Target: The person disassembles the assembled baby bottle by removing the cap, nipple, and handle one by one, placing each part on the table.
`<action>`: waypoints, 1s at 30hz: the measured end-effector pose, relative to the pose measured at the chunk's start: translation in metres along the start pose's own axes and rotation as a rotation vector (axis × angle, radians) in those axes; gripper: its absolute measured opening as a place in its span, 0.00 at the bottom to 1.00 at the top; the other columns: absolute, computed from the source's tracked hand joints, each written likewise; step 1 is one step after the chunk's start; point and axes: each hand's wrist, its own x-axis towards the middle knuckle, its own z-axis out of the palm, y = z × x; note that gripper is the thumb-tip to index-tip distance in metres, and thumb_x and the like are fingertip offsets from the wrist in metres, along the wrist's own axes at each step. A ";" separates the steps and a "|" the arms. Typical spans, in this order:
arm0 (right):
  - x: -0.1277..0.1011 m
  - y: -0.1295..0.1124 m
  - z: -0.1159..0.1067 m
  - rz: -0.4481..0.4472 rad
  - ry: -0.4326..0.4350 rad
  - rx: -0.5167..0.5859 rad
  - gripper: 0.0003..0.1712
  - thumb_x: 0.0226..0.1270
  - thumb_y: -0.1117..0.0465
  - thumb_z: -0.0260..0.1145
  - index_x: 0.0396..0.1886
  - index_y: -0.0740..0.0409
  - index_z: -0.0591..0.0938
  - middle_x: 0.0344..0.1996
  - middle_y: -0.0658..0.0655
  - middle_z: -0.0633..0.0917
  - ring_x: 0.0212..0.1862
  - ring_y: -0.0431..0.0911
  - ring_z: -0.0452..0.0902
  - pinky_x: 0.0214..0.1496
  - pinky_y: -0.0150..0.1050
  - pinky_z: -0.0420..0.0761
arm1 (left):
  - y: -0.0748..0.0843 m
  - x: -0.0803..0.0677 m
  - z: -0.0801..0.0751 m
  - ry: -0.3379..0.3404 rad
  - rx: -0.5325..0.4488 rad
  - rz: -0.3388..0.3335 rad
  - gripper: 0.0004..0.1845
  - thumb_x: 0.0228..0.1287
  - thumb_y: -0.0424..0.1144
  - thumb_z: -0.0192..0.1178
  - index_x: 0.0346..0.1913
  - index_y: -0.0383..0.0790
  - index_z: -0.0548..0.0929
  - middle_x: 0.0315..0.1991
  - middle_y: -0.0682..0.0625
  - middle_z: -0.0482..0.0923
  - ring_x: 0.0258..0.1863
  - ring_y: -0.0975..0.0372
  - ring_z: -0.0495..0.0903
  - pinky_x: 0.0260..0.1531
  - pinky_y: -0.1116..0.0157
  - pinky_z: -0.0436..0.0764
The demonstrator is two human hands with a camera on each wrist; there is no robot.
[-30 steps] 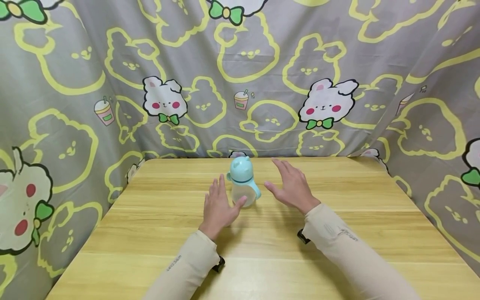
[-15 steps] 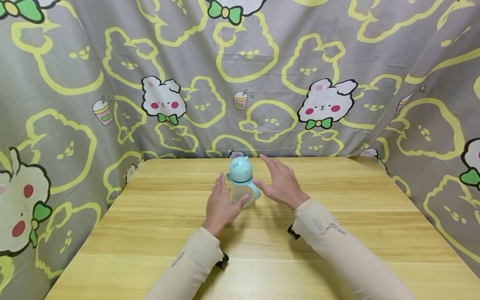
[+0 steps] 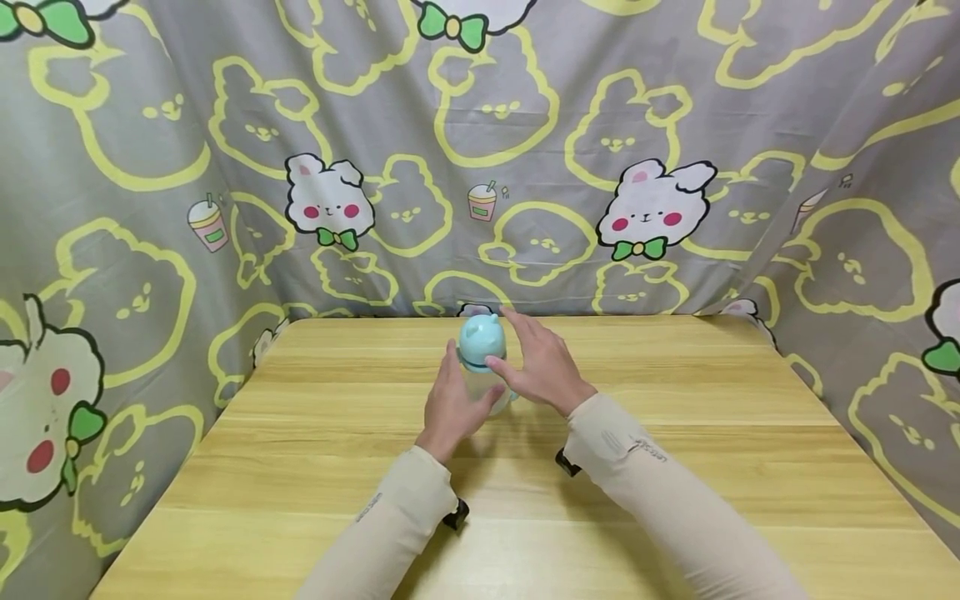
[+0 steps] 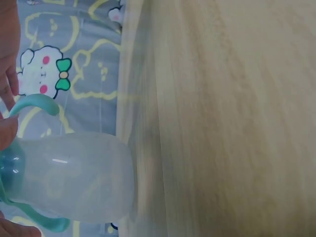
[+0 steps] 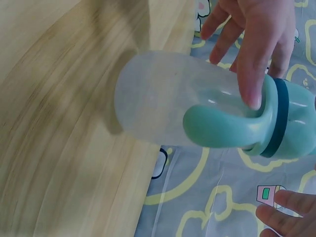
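A child's sippy bottle (image 3: 481, 337) stands upright on the table. It has a light-blue domed lid with small ears, a frosted clear body (image 4: 84, 175) and two curved side handles (image 5: 222, 128). My left hand (image 3: 453, 406) is at its left side, thumb in front of the body. In the right wrist view the left thumb lies against or just before the body near the collar, fingers spread. My right hand (image 3: 547, 367) comes from the right with extended fingers behind the lid and its thumb in front, near the collar. Contact with the lid cannot be made out.
The wooden table (image 3: 300, 467) reaches back to a grey curtain (image 3: 412, 100) with yellow outlines and rabbit faces, which encloses the back and both sides. Dark wrist devices (image 3: 455, 514) show under both beige sleeves.
My right hand has moved left, from apart to beside the lid. The left hand has edged right, closer around the bottle body. The bottle has hardly shifted.
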 end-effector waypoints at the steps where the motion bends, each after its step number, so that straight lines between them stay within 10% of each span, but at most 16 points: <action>1: 0.001 -0.001 0.001 -0.004 0.004 0.004 0.44 0.63 0.43 0.65 0.73 0.57 0.62 0.66 0.62 0.71 0.64 0.59 0.68 0.59 0.62 0.67 | 0.000 0.001 0.001 -0.001 -0.008 -0.005 0.57 0.56 0.57 0.67 0.76 0.32 0.44 0.71 0.35 0.56 0.64 0.41 0.66 0.55 0.43 0.70; 30: 0.014 -0.019 0.012 0.032 -0.047 0.046 0.38 0.65 0.47 0.65 0.71 0.55 0.66 0.63 0.61 0.74 0.57 0.54 0.74 0.50 0.50 0.76 | 0.007 0.014 0.014 0.078 -0.079 -0.026 0.50 0.51 0.35 0.71 0.72 0.29 0.50 0.52 0.31 0.76 0.48 0.41 0.79 0.45 0.46 0.77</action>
